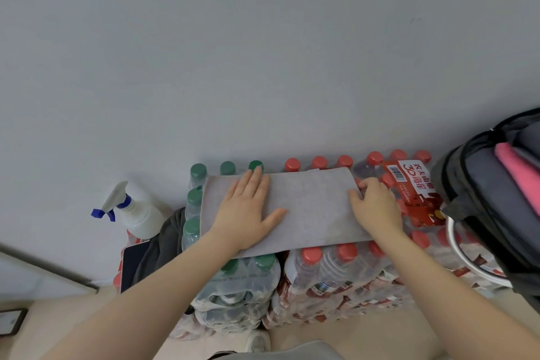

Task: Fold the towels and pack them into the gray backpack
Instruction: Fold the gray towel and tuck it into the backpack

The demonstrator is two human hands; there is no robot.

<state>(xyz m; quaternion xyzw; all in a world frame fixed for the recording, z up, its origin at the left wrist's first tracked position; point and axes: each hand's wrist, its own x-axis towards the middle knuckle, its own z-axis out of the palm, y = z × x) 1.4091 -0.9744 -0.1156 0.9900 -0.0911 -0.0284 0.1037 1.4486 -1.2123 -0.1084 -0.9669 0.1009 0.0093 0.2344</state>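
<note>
Left hand presses flat, fingers straight, on the gray towel atop bottle packs; right hand pinches its 3 o'clock edge. Backpack stands at 3 o'clock.

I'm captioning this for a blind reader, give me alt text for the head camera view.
A person's left hand presses flat on a gray towel spread over shrink-wrapped packs of bottled water, while the right hand curls over its right edge. An open gray backpack holding something pink stands at right.
</note>
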